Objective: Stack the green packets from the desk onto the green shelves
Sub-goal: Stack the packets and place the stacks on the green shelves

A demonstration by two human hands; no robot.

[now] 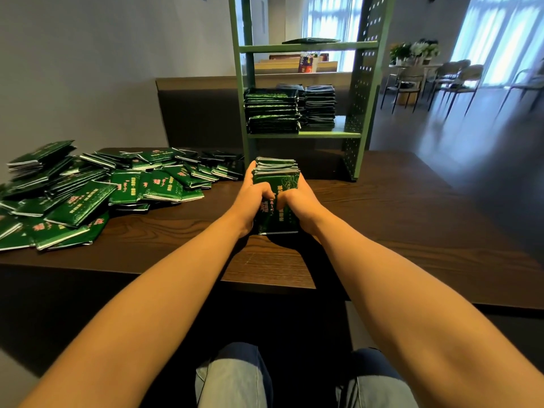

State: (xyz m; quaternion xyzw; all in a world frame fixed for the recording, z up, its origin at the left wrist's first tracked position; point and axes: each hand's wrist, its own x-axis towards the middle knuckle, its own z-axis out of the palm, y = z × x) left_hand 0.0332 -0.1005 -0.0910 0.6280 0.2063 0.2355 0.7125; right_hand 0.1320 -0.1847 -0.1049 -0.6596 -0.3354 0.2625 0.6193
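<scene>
Currently: packet bundle (276,184), before green shelves (303,135), clamped between left hand (255,191) and right hand (297,195). Likely light, slippery, shift-prone; squeeze both sides.

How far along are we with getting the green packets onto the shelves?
Partly done. Done: one stack and a second stack sit on the middle shelf; a thin layer lies on the top shelf. In hand: the left hand and right hand grip one bundle before the shelves. Left: a large loose pile lies on the desk, at its left.
</scene>
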